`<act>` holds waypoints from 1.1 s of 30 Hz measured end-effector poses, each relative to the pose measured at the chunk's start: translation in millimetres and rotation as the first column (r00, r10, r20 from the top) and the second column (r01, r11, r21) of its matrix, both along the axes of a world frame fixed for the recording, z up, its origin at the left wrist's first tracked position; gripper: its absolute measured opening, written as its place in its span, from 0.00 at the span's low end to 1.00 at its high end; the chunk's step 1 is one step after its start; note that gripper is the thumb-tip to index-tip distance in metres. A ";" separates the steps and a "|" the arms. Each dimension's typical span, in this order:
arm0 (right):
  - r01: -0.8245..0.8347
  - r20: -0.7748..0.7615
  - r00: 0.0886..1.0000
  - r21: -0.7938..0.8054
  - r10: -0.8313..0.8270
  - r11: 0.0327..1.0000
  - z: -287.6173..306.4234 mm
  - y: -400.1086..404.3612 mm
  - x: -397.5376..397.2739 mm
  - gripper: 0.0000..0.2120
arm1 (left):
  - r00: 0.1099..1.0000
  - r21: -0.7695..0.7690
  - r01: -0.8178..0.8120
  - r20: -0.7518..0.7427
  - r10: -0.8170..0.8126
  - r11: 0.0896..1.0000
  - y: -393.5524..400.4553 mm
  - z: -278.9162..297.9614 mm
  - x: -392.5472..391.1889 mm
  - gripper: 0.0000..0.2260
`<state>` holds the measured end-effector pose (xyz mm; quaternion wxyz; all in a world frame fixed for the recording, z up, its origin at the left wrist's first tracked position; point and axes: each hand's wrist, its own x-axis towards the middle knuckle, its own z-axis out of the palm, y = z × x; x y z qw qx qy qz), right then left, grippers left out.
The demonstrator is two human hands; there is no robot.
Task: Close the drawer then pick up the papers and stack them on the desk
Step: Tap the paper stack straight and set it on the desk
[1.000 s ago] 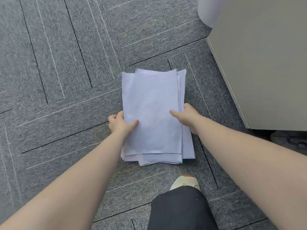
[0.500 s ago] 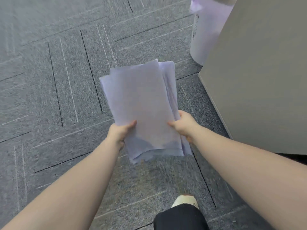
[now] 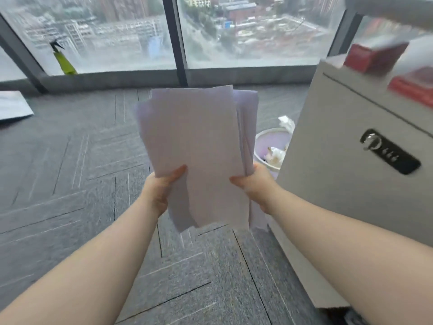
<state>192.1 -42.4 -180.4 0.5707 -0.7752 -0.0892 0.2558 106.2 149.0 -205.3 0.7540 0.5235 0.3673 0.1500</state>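
Observation:
A loose stack of white papers (image 3: 199,146) is held up in the air above the grey carpet, tilted away from me. My left hand (image 3: 159,192) grips its lower left edge with the thumb on top. My right hand (image 3: 255,184) grips the lower right edge the same way. To the right stands a grey drawer cabinet (image 3: 346,165) with a black combination lock (image 3: 390,154) on its front; its drawers look shut. The desk edge (image 3: 384,7) shows blurred at the top right corner.
A pale waste bin (image 3: 269,143) with crumpled tissue stands behind the papers, beside the cabinet. Red boxes (image 3: 375,56) lie on the cabinet top. A green spray bottle (image 3: 63,59) stands on the window sill. A flat grey sheet (image 3: 13,106) lies on the floor at far left.
Both hands lifted the paper stack off the carpet and raised it. The view swung up from the floor to the windows, bin and cabinet front.

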 end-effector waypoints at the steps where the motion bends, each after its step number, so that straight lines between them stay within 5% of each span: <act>1: 0.005 0.034 0.999 0.008 -0.005 1.000 23.9 0.6 1.1 0.07 | 0.999 0.009 0.011 0.037 -0.011 1.000 0.9 24.4 1.5 0.16; 6: 0.025 0.214 0.976 0.058 -0.037 0.998 146.1 -2.3 -0.6 0.06 | 0.979 0.095 -0.001 0.204 -0.018 0.996 -1.9 145.2 3.0 0.20; 11: 0.057 0.367 0.925 0.131 -0.102 0.990 260.9 -24.5 -12.9 0.09 | 0.934 0.188 -0.026 0.355 -0.043 0.982 -23.2 262.1 -5.5 0.10; 16: 0.111 0.445 0.876 0.188 -0.186 0.976 341.6 -80.1 -26.4 0.05 | 0.873 0.232 0.009 0.473 -0.121 0.973 -75.7 346.2 -15.2 0.11; 19: 0.152 0.470 0.846 0.237 -0.250 0.960 371.0 -129.2 -31.6 0.06 | 0.849 0.235 0.067 0.497 -0.179 0.970 -118.0 374.3 -7.4 0.16; 25: 0.311 0.414 0.794 0.352 -0.445 0.883 404.0 -251.3 -36.3 0.08 | 0.782 0.281 0.234 0.514 -0.352 0.931 -233.3 406.2 23.8 0.06; 33: 0.507 0.350 0.686 0.400 -0.638 0.764 407.1 -400.2 -39.0 0.11 | 0.693 0.312 0.424 0.493 -0.526 0.850 -377.9 415.7 64.7 0.17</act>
